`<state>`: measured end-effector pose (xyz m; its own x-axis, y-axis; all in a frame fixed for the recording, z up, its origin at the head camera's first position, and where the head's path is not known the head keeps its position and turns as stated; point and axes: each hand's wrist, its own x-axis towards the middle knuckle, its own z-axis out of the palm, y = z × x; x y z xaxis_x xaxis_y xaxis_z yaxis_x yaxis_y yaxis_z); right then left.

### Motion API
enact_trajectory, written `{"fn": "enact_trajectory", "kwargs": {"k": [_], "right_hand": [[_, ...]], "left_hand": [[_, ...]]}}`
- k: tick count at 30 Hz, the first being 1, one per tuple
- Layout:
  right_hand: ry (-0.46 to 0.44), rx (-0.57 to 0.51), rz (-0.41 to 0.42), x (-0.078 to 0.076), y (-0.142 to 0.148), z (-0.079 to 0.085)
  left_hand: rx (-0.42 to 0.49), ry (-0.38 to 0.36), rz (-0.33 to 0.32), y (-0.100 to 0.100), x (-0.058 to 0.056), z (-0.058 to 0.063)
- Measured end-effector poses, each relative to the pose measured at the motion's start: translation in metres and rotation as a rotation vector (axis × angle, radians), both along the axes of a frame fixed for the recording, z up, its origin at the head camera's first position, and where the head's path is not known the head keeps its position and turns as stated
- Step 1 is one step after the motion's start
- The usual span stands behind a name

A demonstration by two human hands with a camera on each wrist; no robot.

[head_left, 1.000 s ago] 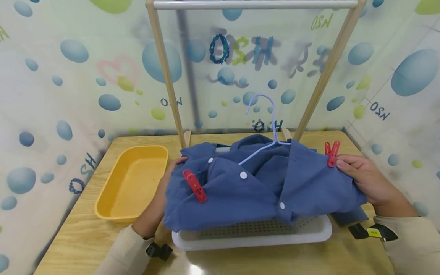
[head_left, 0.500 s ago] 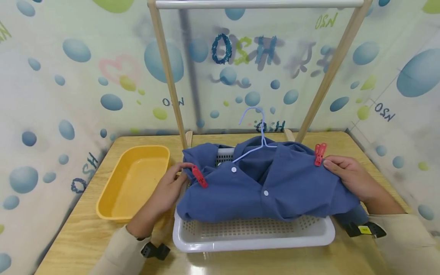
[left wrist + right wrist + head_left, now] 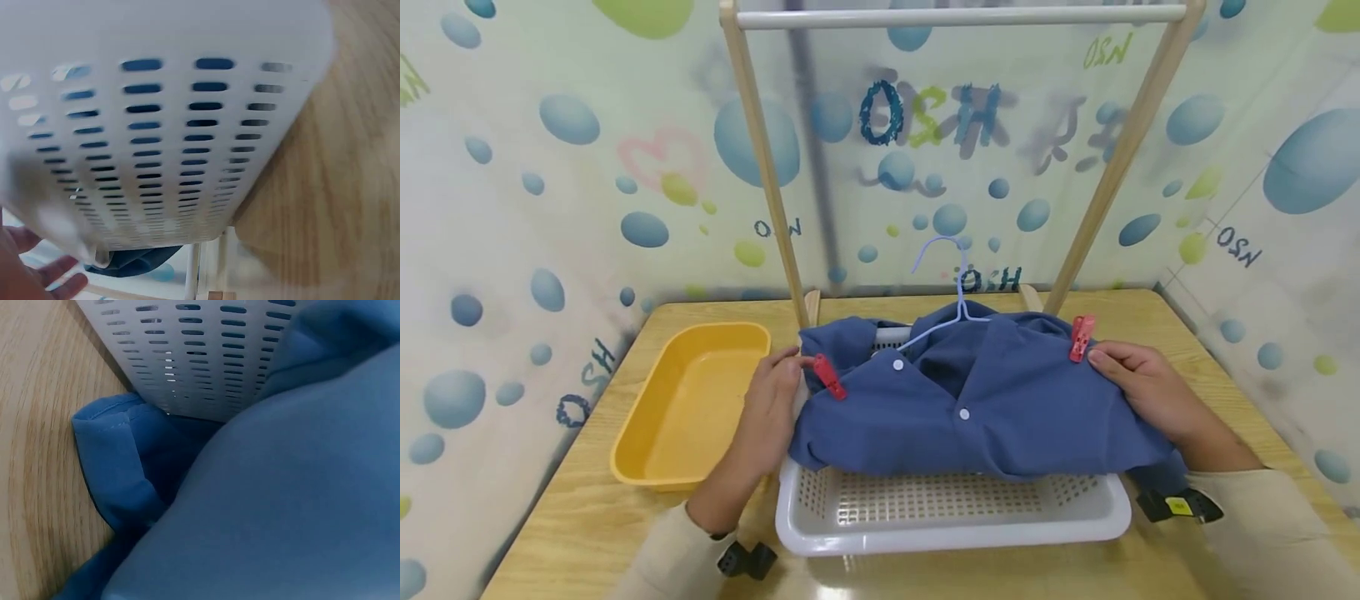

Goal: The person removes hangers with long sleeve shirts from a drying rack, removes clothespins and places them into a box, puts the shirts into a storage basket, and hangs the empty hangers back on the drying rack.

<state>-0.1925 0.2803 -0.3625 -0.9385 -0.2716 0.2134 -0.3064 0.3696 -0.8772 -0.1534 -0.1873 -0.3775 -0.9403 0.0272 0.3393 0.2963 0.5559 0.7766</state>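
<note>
One blue shirt (image 3: 1037, 392) is pinched near a shoulder by the right grip (image 3: 1150, 396); the left grip (image 3: 767, 408), fingers apart, reaches a red clip (image 3: 830, 377).

A blue shirt (image 3: 1037, 417) on a lilac hanger (image 3: 961, 287) spreads over a white basket (image 3: 955, 541).
At the basket's right side, the right-hand grip (image 3: 1153, 396) pinches the shirt beside a red clothespin (image 3: 1081, 337); at its left side, the left-hand grip (image 3: 767, 412) has a finger close to a second clothespin (image 3: 830, 377). A yellow tray (image 3: 692, 417) sits left of the basket on the desk (image 3: 565, 517), and a wooden-posted rack (image 3: 958, 17) stands behind the basket.
</note>
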Motion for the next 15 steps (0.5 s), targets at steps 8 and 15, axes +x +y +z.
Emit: {"fn": "enact_trajectory", "kwargs": {"k": [8, 15], "right_hand": [[0.059, 0.089, -0.051, 0.001, -0.008, 0.002], [0.245, 0.309, -0.131, 0.006, -0.021, 0.008]], "left_hand": [[-0.146, 0.179, 0.075, 0.015, 0.004, -0.002], [-0.166, 0.199, 0.048, 0.018, 0.004, -0.001]]}}
